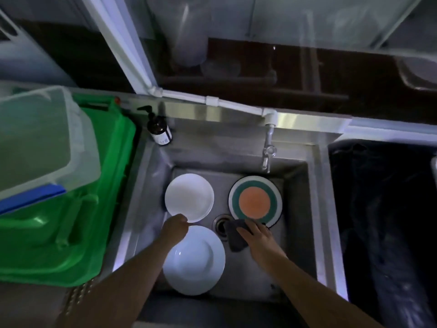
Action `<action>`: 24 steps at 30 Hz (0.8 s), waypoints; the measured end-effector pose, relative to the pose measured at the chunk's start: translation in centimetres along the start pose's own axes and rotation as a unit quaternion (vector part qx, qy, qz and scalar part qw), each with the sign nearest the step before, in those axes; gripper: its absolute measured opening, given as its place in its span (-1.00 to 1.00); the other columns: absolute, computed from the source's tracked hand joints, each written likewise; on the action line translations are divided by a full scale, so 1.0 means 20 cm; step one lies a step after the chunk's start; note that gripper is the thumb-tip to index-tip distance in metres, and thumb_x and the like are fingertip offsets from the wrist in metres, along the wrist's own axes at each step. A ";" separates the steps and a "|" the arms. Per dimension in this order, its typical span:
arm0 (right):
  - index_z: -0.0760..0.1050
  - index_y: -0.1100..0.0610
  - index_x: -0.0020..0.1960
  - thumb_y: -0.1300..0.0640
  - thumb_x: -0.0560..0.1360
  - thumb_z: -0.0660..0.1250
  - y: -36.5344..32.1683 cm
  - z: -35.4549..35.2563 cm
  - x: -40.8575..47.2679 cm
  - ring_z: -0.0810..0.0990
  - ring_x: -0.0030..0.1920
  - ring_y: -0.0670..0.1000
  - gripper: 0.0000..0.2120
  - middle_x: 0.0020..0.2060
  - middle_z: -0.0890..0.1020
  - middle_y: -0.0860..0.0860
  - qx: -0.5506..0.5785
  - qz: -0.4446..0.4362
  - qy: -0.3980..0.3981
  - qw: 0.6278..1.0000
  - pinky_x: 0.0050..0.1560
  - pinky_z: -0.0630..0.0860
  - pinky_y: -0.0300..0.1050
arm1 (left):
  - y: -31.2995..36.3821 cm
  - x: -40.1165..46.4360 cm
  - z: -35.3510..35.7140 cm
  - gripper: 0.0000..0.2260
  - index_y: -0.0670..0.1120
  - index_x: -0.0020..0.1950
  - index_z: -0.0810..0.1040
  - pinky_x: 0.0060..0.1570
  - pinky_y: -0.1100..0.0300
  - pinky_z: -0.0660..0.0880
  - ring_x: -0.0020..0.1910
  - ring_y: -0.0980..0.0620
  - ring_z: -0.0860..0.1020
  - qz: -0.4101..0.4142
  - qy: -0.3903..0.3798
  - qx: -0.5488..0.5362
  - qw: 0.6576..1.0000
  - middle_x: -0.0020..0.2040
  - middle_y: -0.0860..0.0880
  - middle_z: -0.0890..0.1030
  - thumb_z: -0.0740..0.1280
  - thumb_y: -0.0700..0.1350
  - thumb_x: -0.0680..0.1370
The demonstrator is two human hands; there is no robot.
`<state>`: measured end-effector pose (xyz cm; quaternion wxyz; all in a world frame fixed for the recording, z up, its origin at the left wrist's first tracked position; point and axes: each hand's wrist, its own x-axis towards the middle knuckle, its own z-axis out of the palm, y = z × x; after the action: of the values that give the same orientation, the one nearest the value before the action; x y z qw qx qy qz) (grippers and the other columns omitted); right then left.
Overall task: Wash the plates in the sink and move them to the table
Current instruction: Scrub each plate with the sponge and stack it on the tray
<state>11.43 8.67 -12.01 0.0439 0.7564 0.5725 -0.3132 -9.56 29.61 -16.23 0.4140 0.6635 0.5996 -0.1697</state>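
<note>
Steel sink [293, 233] fills the middle of my view under dim light, and both of my bare arms reach down into it. Nearest me, a white plate [196, 263] leans against the near wall of the basin, tilted up toward me. My left hand [175, 227] sits just beyond its upper rim, fingers curled at the near edge of a second white plate [189, 197]; it looks like a pinch on that rim, but I cannot tell for certain. That second plate lies flat on the basin floor at the left. My right hand [256, 235] grips a dark sponge [236, 235] beside the drain [221, 224], its fingertips touching the near edge of a plate with an orange centre and a green ring [255, 201], which lies flat at the right. Farther on, a tap [268, 150] hangs over that coloured plate from the back wall. A dark pump bottle [159, 130] stands on the far left corner of the rim. Left of the sink sits a green crate [94, 209] with a clear plastic tub [47, 138] on top of it. A black bin bag [383, 221] fills the space to the right.
</note>
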 end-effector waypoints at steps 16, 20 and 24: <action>0.34 0.09 0.53 0.32 0.47 0.37 -0.04 0.27 0.18 0.25 0.51 0.30 -0.35 0.51 0.31 0.17 0.008 0.049 -0.032 0.998 0.46 0.31 0.27 | -0.26 0.62 0.22 -0.37 -0.16 0.32 0.54 -0.06 0.00 0.58 0.12 -0.33 0.64 -0.206 0.041 -0.399 0.893 0.19 -0.32 0.62 0.31 -0.05 0.24; 0.41 0.12 0.49 0.36 0.42 0.38 -0.01 0.29 0.15 0.33 0.46 0.32 -0.35 0.46 0.38 0.19 0.020 0.066 -0.015 0.997 0.42 0.36 0.26 | -0.12 0.48 0.11 -0.86 -0.17 0.00 0.47 -0.38 0.25 0.27 -0.45 -0.05 0.41 -0.248 0.071 -0.497 0.829 -0.28 -0.12 0.48 0.36 -0.15 0.51; 0.39 0.13 0.50 0.37 0.45 0.34 0.01 0.28 0.12 0.32 0.48 0.29 -0.37 0.46 0.38 0.17 0.020 0.074 -0.015 0.997 0.46 0.32 0.22 | -0.11 0.48 0.10 -0.87 -0.15 0.08 0.48 -0.25 0.14 0.43 -0.33 -0.01 0.47 -0.258 0.045 -0.572 0.777 -0.19 -0.08 0.49 0.35 -0.20 0.57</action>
<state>9.72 8.31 -17.80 0.0606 0.7928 0.5075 -0.3319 -9.04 34.25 -25.04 0.6301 0.1321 0.7534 0.1340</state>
